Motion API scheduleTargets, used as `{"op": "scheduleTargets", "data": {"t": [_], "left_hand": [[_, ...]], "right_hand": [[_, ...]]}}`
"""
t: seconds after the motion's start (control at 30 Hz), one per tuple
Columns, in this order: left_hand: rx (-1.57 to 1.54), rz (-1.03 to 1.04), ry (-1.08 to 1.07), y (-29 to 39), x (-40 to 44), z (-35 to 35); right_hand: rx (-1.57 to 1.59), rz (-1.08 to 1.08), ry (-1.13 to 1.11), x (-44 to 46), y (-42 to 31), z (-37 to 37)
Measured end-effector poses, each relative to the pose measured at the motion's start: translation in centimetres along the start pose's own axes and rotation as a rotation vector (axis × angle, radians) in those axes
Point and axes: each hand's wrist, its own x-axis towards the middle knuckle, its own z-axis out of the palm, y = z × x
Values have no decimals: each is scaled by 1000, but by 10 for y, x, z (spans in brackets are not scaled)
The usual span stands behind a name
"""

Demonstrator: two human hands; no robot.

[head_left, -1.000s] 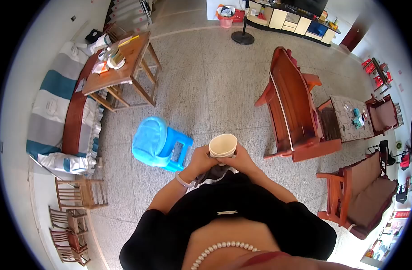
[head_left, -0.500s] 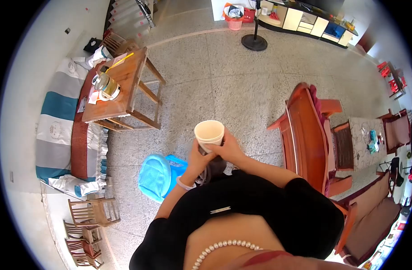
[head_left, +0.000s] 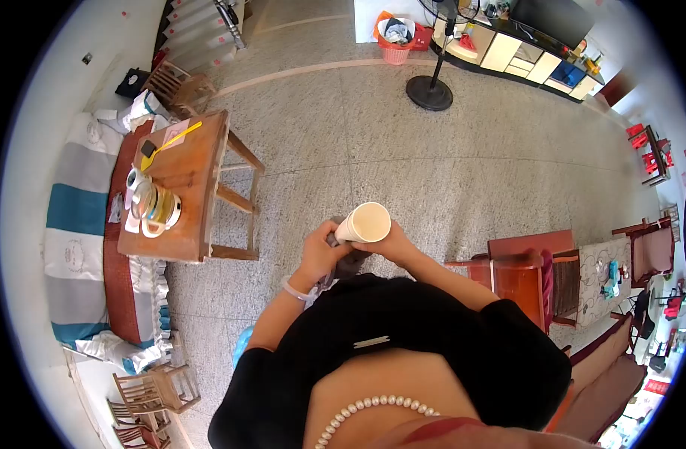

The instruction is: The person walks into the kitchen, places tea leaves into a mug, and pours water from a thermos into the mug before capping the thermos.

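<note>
A pale paper cup (head_left: pixel 370 222), apparently the top of a short stack, is held in front of my body with its mouth turned toward the camera. My left hand (head_left: pixel 319 250) closes around its left side and base. My right hand (head_left: pixel 388 244) grips it from the lower right, fingers wrapped on the wall. Beneath the hands hangs something dark and greyish (head_left: pixel 349 263), mostly covered, so its kind cannot be made out.
To the left is a wooden table (head_left: pixel 200 179) with a glass kettle (head_left: pixel 157 206) and a yellow fly swatter (head_left: pixel 171 146). A floor fan (head_left: pixel 430 93) and a pink bin (head_left: pixel 396 52) stand ahead. A wooden bench (head_left: pixel 519 280) is at right; chairs (head_left: pixel 157 389) are lower left.
My view has shifted forward over the floor. The cup has tipped to the right in my hands, both still on it. The blue stool-like item has mostly gone behind my left arm.
</note>
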Motion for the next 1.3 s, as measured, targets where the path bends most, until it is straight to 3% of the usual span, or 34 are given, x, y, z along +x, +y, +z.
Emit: {"op": "scheduleTargets", "data": {"t": [0.17,0.33,0.43,0.53,0.63,0.7,0.8,0.97,1.13,1.3], "left_hand": [[18,18,-93,16,114,-4],[-104,-74,-226,4,233,12],[-166,26,-309,4,307,13],[-376,-110,-310,19,376,7],[-244,-78,-213,32,434,-11],[-318,-135,-75,10,466,-24],[-383,-221,169,-14,503,-51],[-582,-386,512,-72,587,-109],[-399,-289,509,-65,714,-166],[-345,-194,433,-37,826,-198]], "right_hand": [[-112,30,220,79,-24,-42],[-108,-26,205,167,-35,-103],[-165,-56,169,229,-57,-139],[-122,-53,125,301,-78,-170],[30,95,90,382,-90,-203],[255,58,197,434,-87,-221],[361,273,332,500,-81,-254],[432,375,458,603,-67,-308],[467,448,671,714,-75,-344],[439,323,740,812,-101,-373]]}}
